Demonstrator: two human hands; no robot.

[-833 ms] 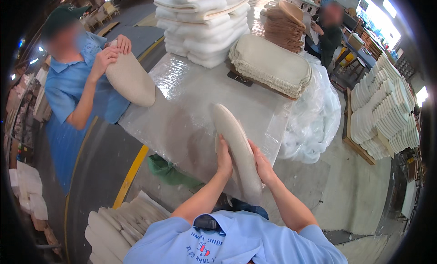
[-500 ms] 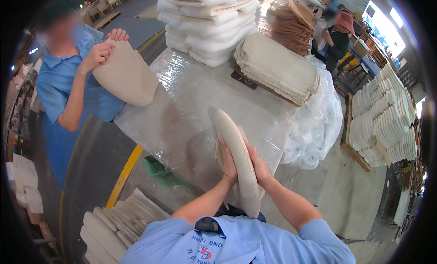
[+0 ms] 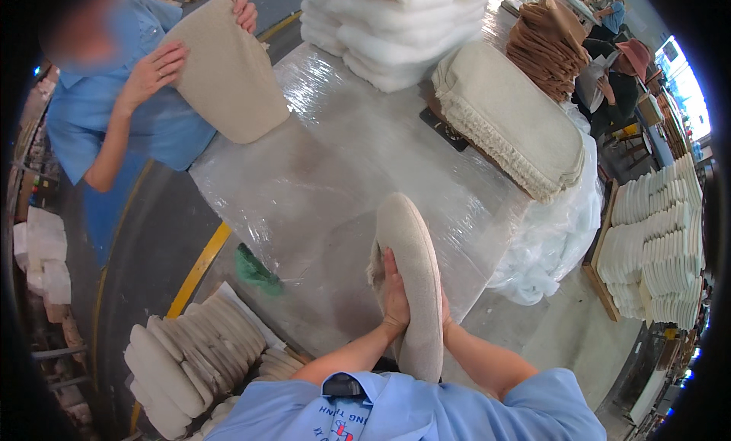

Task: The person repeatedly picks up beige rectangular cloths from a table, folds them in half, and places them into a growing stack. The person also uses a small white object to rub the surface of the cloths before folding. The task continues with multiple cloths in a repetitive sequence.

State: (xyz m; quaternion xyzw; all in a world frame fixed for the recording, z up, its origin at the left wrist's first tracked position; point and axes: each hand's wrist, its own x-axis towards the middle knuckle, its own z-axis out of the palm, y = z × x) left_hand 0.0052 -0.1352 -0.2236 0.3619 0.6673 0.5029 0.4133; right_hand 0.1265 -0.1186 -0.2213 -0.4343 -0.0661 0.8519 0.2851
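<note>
A beige fabric-covered cushion [image 3: 417, 266] stands tilted on its edge between my hands, close to my chest and over the near edge of the table. A frayed fabric edge shows along its left side. My left hand [image 3: 395, 292] grips the left face, fingers pointing up and thumb side toward the cushion. On the other side my right hand [image 3: 446, 308] presses against the cushion; its fingers are mostly hidden behind it. The table [image 3: 327, 205] under the cushion's far end is covered in clear plastic film.
Across at the left, a co-worker holds another beige cushion [image 3: 228, 76]. White padding [image 3: 396, 30], beige fabric covers [image 3: 510, 114] and brown covers [image 3: 544, 49] are stacked on the table. Cushions [image 3: 198, 357] stand in a row at lower left; white pads [image 3: 655, 243] at right.
The cushion in my hands has turned, showing more of its broad face, and my right fingers have gone behind it. The co-worker's cushion has swung more upright, with the hands spread wider apart.
</note>
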